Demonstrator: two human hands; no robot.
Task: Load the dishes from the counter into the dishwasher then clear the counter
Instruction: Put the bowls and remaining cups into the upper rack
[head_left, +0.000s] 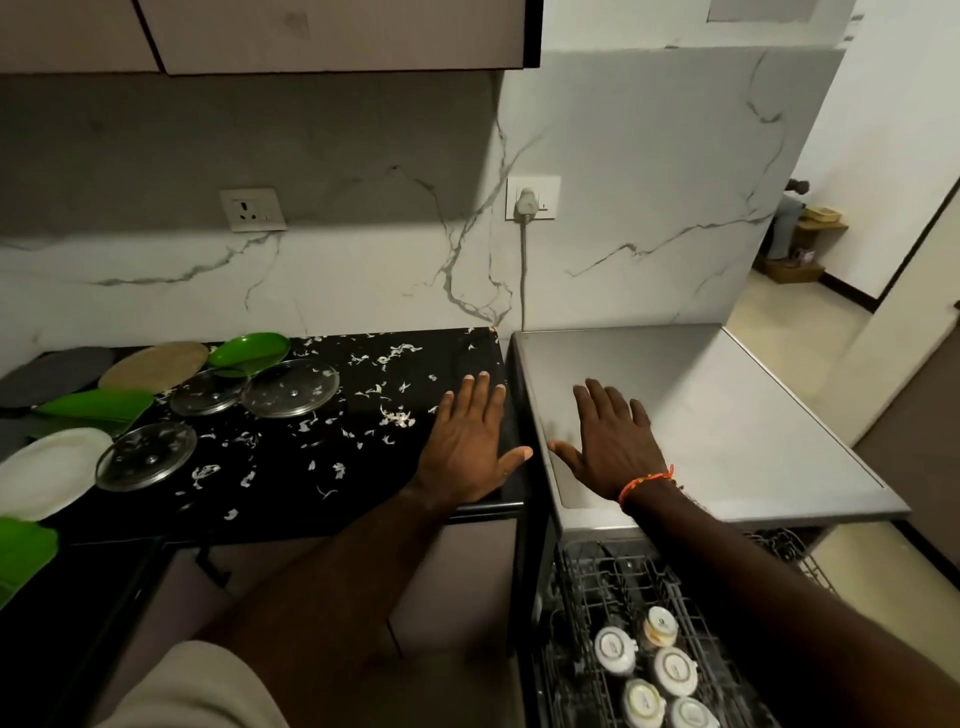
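Note:
My left hand (467, 441) lies flat with straight fingers on the right end of the black counter (363, 467). My right hand (610, 441) lies flat on the steel top of the dishwasher (727, 405). Neither holds anything. Dishes crowd the counter's left: three glass lids (291, 387) (208, 392) (146, 456), green plates (249, 353) (98, 408), a tan plate (153, 364), a grey plate (54, 374) and a white plate (47, 470). The pulled-out dishwasher rack (587, 582) below holds several upturned cups (615, 649).
White food scraps (397, 415) are scattered over the counter. A plug and cord (524, 208) hang on the marble wall behind the dishwasher. Another green plate (23, 556) sits at the left edge. An open doorway lies to the right.

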